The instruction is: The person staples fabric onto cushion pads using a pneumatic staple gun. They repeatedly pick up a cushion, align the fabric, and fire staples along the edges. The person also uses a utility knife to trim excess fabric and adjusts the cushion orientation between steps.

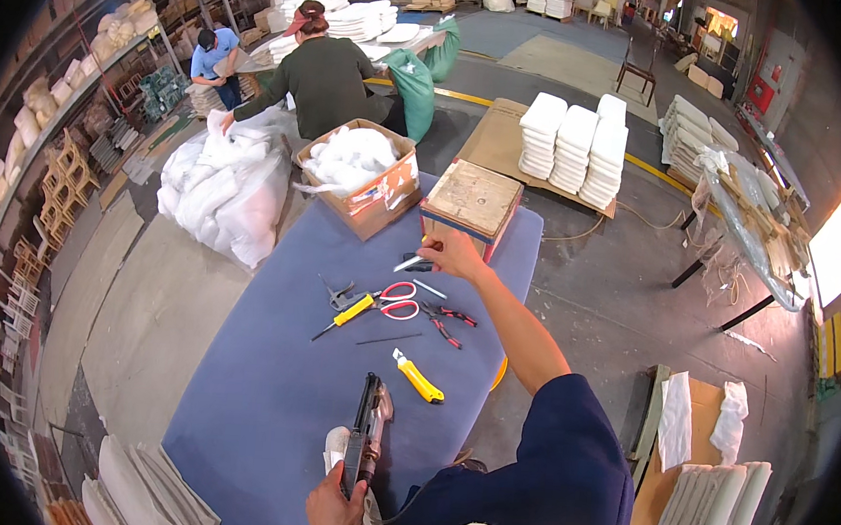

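At the near edge of the blue-covered table, my left hand (333, 510) is closed around a staple gun (368, 433), black with a silver-grey body. Farther off, my right hand (455, 255) pinches a thin pale strip (409, 265) in front of a wooden-topped box (473, 198). A small black object partly shows under that hand. A similar strip (429, 289) lies nearby. Between my hands are scissors with red-and-white handles (401, 301), a yellow-handled screwdriver (351, 312), red-and-black pliers (445, 323), a thin dark rod (389, 339) and a yellow utility knife (419, 378).
A cardboard box of white stuffing (371, 207) stands at the table's (260, 368) far end, beside a large clear bag of white material (227, 193). Stacked white pads (572, 147) sit on cardboard beyond. Two people work at the far left. More pads (709, 506) lie at right.
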### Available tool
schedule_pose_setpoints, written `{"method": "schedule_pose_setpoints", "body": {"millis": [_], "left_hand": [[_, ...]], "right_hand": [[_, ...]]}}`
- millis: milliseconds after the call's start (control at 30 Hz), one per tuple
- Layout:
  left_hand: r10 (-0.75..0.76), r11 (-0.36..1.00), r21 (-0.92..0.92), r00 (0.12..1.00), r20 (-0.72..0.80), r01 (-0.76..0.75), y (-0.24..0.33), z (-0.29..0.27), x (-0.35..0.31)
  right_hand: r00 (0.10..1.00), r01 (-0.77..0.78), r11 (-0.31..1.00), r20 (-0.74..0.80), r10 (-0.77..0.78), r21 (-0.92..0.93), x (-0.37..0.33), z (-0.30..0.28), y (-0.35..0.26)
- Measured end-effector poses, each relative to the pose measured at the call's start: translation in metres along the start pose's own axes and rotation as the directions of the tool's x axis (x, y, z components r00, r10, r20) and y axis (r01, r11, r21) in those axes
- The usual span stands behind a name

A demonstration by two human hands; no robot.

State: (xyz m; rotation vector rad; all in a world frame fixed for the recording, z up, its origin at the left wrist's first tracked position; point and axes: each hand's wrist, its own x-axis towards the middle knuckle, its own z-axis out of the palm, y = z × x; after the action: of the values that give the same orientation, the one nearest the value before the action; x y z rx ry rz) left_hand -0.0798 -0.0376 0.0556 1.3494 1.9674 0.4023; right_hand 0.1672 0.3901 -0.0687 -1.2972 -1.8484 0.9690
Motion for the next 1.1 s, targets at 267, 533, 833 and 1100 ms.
{"method": "schedule_pose_setpoints", "body": {"millis": [267,533,833,1100], "left_hand": [[0.127,0.971,0.218,0.983,-0.135,-0.096,-0.040,0.018,0.002],[0.064,0.974,0.224,0.986,-0.155,-0.028,-0.017,0.018,-0.009],[0.018,0.980,0.198,0.986,-0.164,0.015,-0.020,0.023,-0.007],[-0.086,0.984,0.148,0.992,-0.088,0.099,-0.012,0.011,-0.004]], "right_hand": [[0.927,0.340,0.940,0.178,-0.330,-0.027,-0.037,0.034,-0.067],[0.870,0.098,0.994,0.482,-0.105,0.039,-0.094,0.097,-0.103],[0.806,0.223,0.965,0.582,-0.105,-0.134,-0.108,0.139,-0.111],[0.769,0.006,0.991,0.634,0.083,-0.137,-0.098,0.160,-0.072]]}}
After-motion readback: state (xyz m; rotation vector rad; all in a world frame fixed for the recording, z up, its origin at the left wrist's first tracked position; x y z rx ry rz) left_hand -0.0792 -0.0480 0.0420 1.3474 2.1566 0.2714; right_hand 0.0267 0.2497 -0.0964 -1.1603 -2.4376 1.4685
